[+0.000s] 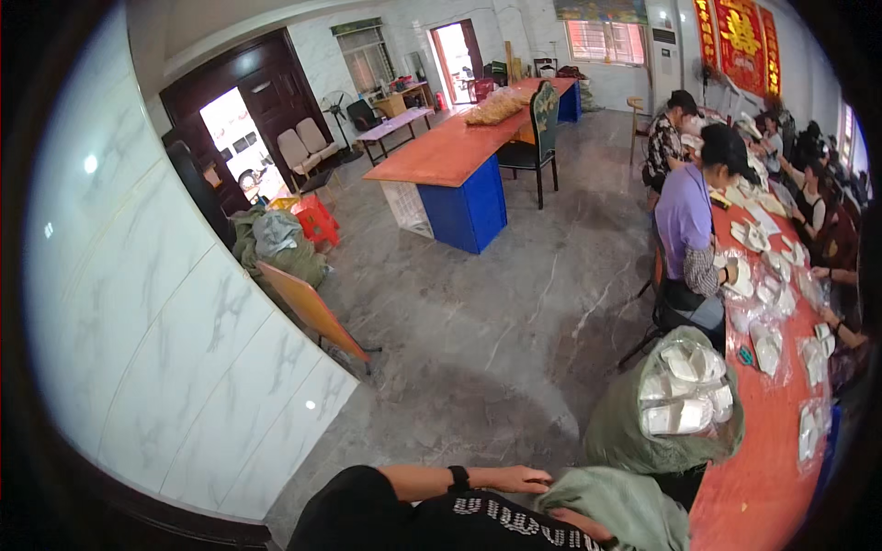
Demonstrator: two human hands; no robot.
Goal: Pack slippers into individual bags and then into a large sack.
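At the lower edge, a pale green woven sack point(617, 500) lies bunched in front of my body. My left hand point(519, 478), with a black band at the wrist, reaches in from the left. Its fingers are bent together at the sack's upper left edge and appear to hold it. My right hand point(581, 524) shows only in part against the lower left side of the sack, its fingers hidden by the cloth. Just beyond stands a full green sack point(611, 427), its mouth open on several white shoes point(687, 415) in clear plastic bags.
A long red-topped table point(758, 477) runs along the right, strewn with white shoes and plastic bags. Several people sit along it, one in a purple top point(684, 220). A tilted wooden board point(308, 303) leans at left. Farther off is another red-topped table point(441, 151) on blue supports.
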